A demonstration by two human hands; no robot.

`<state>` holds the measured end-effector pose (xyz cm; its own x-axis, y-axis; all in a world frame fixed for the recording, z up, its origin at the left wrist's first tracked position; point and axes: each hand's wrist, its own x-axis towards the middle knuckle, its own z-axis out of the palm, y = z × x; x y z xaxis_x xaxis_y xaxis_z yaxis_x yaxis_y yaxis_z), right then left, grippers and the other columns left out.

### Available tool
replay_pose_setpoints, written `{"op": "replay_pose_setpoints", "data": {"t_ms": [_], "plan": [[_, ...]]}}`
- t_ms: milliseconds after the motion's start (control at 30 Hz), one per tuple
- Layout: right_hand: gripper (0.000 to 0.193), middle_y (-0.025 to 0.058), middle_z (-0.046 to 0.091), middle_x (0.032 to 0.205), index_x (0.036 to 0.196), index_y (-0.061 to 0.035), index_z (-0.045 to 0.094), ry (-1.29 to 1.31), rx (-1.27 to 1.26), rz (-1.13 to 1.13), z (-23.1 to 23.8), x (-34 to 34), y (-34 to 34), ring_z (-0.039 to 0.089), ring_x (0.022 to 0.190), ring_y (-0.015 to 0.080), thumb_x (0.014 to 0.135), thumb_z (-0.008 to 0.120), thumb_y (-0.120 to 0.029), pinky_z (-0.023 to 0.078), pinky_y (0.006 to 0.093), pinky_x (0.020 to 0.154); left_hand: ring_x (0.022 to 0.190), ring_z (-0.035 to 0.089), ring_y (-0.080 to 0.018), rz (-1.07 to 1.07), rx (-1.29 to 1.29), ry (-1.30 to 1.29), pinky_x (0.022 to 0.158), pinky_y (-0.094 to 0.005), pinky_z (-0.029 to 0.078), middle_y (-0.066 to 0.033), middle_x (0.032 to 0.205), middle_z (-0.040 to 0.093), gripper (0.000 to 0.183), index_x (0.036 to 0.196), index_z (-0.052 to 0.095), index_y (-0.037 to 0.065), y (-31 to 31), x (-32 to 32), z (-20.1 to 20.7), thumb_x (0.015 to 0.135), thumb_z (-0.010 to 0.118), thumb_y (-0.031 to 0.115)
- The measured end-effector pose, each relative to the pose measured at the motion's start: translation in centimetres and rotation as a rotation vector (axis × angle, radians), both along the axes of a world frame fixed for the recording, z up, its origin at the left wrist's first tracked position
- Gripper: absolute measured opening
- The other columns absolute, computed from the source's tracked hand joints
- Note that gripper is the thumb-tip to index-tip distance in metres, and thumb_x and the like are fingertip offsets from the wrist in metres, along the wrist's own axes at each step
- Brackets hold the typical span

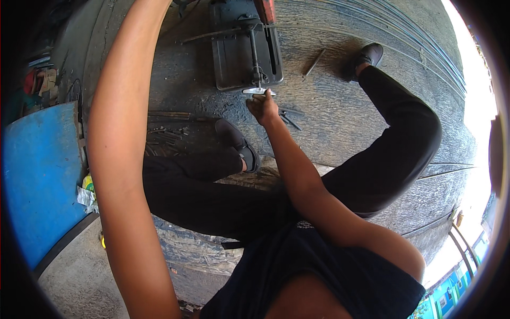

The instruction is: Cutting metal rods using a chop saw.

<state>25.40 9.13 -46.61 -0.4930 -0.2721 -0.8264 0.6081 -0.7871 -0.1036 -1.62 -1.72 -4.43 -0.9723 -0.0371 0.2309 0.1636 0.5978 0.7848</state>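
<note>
A dark chop saw base (223, 64) lies on the floor in front of me, with part of a red machine body (264, 10) at its top. Along the base runs a clamp screw (254, 53) ending in a pale metal crank handle (255, 91). My right hand (262, 108) is closed at that handle, thumb up against it. A thin metal rod (204, 36) lies crosswise at the clamp and sticks out to the left. My left forearm (125, 95) reaches past the top edge, so the left hand is out of sight.
Short cut rods (289, 121) lie just right of my hand; a pile of others (164, 137) is left of my shoe. One loose rod (315, 62) rests near my right foot (369, 55). Long bars (414, 45) stretch along the far right. A blue panel (42, 175) stands left.
</note>
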Motion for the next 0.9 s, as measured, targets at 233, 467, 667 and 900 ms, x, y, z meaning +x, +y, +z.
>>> {"op": "replay_pose_setpoints", "data": {"t_ms": [233, 467, 667, 900], "plan": [[0.027, 0.0196, 0.057, 0.099, 0.104, 0.0002, 0.059, 0.189, 0.997, -0.069, 0.3, -0.9, -0.1, 0.060, 0.095, 0.0412, 0.094, 0.066, -0.023, 0.049, 0.0540, 0.092, 0.108, 0.067, -0.0300, -0.009, -0.031, 0.030, 0.076, -0.0377, 0.062, -0.0238, 0.141, 0.057, 0.076, 0.156, 0.033, -0.006, 0.5, 1.4, 0.4, 0.102, 0.058, 0.041], [0.042, 0.0311, 0.057, 0.129, 0.124, 0.0085, 0.059, 0.584, 1.012, 0.316, 3.7, 0.5, 0.4, 0.059, 0.120, 0.0456, 0.089, 0.071, -0.012, 0.050, 0.0482, 0.103, 0.111, 0.066, -0.0310, 0.037, -0.060, -0.042, 0.078, -0.0383, 0.062, -0.0242, 0.143, 0.056, 0.076, 0.157, 0.033, -0.005, 0.4, 0.6, 0.4, 0.103, 0.057, 0.043], [0.042, 0.0293, 0.056, 0.136, 0.133, 0.0081, 0.051, -0.095, 0.169, -0.123, 1.9, -1.0, 0.0, 0.071, 0.106, 0.0364, 0.100, 0.064, -0.015, 0.063, 0.0414, 0.092, 0.111, 0.067, -0.0309, 0.047, -0.079, -0.026, 0.079, -0.0377, 0.061, -0.0234, 0.140, 0.058, 0.076, 0.156, 0.034, -0.005, 0.7, 1.0, 0.7, 0.103, 0.057, 0.043], [0.037, 0.0279, 0.072, 0.106, 0.108, 0.0031, 0.071, 0.588, 1.318, 0.349, 4.4, 0.7, 0.2, 0.071, 0.096, 0.0434, 0.087, 0.076, -0.028, 0.055, 0.0468, 0.087, 0.107, 0.067, -0.0293, -0.030, -0.050, 0.010, 0.076, -0.0378, 0.062, -0.0231, 0.139, 0.059, 0.075, 0.155, 0.036, -0.006, 0.7, 2.0, 0.9, 0.102, 0.058, 0.043]]}}
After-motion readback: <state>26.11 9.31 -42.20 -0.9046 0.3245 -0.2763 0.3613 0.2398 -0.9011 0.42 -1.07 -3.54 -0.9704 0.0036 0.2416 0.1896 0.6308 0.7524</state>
